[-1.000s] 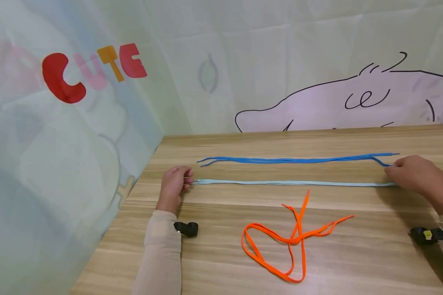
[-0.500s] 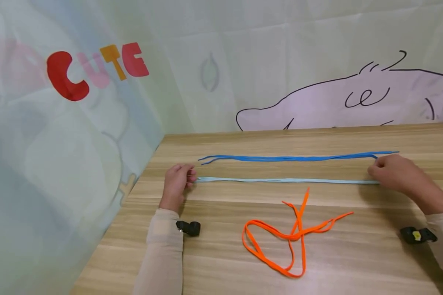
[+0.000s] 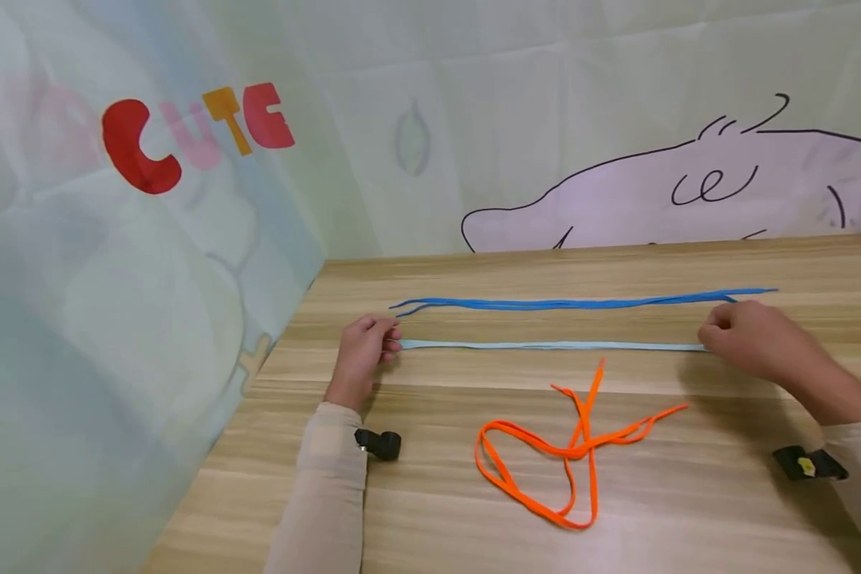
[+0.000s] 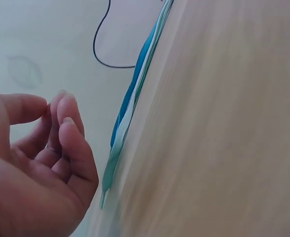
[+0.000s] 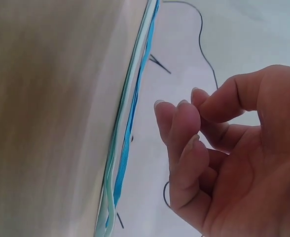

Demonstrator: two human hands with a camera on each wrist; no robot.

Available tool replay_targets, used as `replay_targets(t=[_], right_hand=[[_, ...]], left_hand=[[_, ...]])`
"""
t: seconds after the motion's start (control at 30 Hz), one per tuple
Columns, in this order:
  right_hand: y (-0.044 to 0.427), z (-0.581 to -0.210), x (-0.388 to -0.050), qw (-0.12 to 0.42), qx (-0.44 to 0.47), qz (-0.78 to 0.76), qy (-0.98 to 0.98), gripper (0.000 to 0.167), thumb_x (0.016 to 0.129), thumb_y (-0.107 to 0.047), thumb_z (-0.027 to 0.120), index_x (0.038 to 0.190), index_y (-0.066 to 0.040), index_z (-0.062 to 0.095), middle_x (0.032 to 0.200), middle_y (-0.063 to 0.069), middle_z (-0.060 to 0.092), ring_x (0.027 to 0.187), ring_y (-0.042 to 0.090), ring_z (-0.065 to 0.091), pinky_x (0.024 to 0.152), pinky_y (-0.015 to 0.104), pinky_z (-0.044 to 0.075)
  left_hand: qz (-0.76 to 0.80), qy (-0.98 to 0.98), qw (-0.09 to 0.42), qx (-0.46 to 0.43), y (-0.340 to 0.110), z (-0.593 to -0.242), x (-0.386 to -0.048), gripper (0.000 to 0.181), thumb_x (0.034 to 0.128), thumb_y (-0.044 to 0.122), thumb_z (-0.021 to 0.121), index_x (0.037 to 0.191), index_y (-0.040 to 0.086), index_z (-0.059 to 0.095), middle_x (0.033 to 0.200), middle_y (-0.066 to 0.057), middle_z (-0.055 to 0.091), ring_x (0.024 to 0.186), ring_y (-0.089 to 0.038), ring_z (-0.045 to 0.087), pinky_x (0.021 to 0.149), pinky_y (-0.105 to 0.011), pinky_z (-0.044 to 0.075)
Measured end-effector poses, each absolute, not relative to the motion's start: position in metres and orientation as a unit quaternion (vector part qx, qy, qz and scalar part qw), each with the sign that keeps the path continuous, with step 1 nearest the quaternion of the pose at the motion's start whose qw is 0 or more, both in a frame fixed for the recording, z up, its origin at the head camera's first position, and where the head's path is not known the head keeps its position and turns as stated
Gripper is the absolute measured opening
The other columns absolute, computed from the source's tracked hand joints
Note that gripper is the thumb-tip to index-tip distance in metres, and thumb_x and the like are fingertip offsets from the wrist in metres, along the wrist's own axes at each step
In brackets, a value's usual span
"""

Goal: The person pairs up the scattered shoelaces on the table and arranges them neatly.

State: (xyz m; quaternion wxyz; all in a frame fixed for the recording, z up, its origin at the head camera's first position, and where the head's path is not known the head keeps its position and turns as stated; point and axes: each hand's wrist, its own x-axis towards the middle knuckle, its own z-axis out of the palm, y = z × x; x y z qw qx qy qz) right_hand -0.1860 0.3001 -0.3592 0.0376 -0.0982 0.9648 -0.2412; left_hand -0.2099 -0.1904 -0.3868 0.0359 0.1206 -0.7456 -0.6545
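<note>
A pale blue-green pair of shoelaces [image 3: 545, 346] lies stretched across the wooden table. By its left end is my left hand [image 3: 366, 351], fingers loosely curled; in the left wrist view that hand [image 4: 46, 158] shows nothing between thumb and fingers, and the lace tip lies apart from it. Over the right part of the laces hovers my right hand [image 3: 749, 339], covering their right end in the head view. Thumb and forefinger of this hand [image 5: 229, 143] meet, with no lace visible between them in the right wrist view. Behind lie straight blue shoelaces [image 3: 567, 304].
Orange shoelaces [image 3: 581, 450] lie in a loose looped tangle nearer the front of the wooden table [image 3: 438, 494]. A printed cloth backdrop [image 3: 373, 183] stands along the back and left side. A small black camera [image 3: 379, 443] sits on the left wrist.
My right hand has moved left along the pale laces, away from the spot where their right end lay. My left hand stays by the left end. The head view has shifted slightly.
</note>
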Motion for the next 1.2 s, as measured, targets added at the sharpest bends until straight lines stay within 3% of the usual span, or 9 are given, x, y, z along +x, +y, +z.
replay_targets(t=[0.3,0.5,0.77,1.2], right_hand=[[0.274,-0.364,-0.177,0.039,-0.123,-0.259,0.957,0.017,0.092,-0.012,0.050,0.082,-0.008,0.063,0.067,0.000,0.043,0.061,0.018,0.041,0.054,0.032,0.031],[0.251,-0.368,-0.170,0.041,-0.154,-0.279,0.947,0.015,0.095,-0.012,0.055,0.087,-0.007,0.067,0.072,-0.001,0.052,0.065,0.018,0.046,0.055,0.031,0.036],[0.228,-0.366,-0.158,0.088,-0.168,-0.309,0.932,0.016,0.093,-0.012,0.056,0.095,-0.006,0.070,0.080,0.000,0.059,0.069,0.018,0.051,0.058,0.031,0.043],[0.192,-0.370,-0.137,0.143,-0.210,-0.303,0.918,0.005,0.090,-0.021,0.071,0.087,-0.017,0.071,0.075,-0.005,0.061,0.067,0.016,0.053,0.058,0.031,0.046]], left_hand=[[-0.641,-0.763,-0.004,0.083,-0.170,-0.386,-0.202,0.030,0.1022,0.017,0.056,0.118,-0.007,0.063,0.086,-0.004,0.065,0.071,-0.013,0.063,0.064,-0.024,0.050],[-0.637,-0.768,-0.048,0.044,-0.150,-0.386,-0.199,0.030,0.1024,0.019,0.057,0.118,-0.005,0.065,0.088,-0.004,0.066,0.072,-0.014,0.064,0.065,-0.025,0.050],[-0.614,-0.784,-0.093,-0.012,-0.122,-0.385,-0.194,0.031,0.1042,0.021,0.054,0.118,-0.004,0.066,0.091,-0.009,0.068,0.073,-0.016,0.064,0.066,-0.026,0.052],[-0.607,-0.779,-0.145,-0.063,-0.090,-0.386,-0.182,0.028,0.1026,0.020,0.057,0.114,-0.004,0.066,0.088,-0.007,0.067,0.073,-0.016,0.065,0.068,-0.027,0.055]])
